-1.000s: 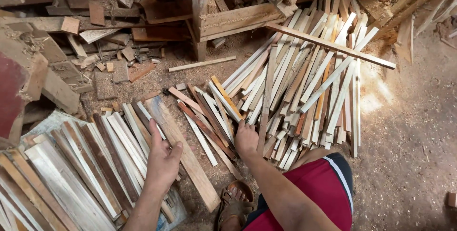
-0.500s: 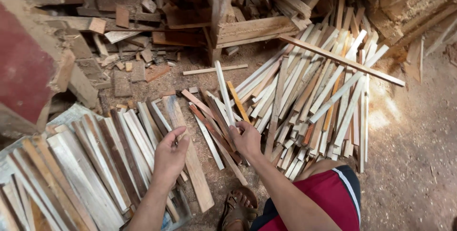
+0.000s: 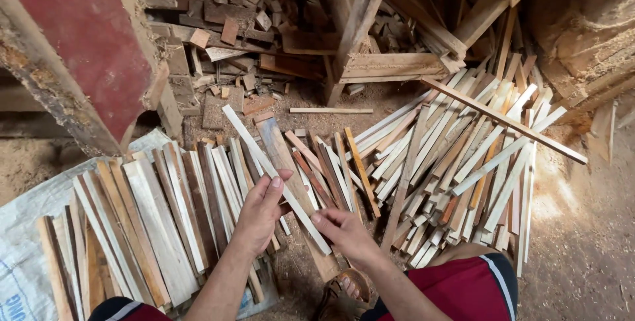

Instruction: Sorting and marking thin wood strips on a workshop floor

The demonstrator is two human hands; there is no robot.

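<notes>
1. Sandalled foot (image 3: 347,289) and red shorts (image 3: 473,288), bottom centre and bottom right of the frame.
2. Right hand (image 3: 344,232), lower centre: fingers pinch the near end of 1 pale wooden slat (image 3: 274,177).
3. Left hand (image 3: 261,212), just left of it: thumb and fingers closed round the same slat at mid-length. The slat runs diagonally from lower centre up toward the upper left, raised above the other wood.
4. Sorted slats (image 3: 149,222), lower left: laid side by side on a white woven sack (image 3: 26,228).
5. Loose slat pile (image 3: 456,162), centre right: fanned and overlapping on the sawdust floor (image 3: 582,241).
6. Red panel (image 3: 86,30), upper left.
7. Offcut heap (image 3: 245,17), top centre, beside a wooden frame (image 3: 370,37).
</notes>
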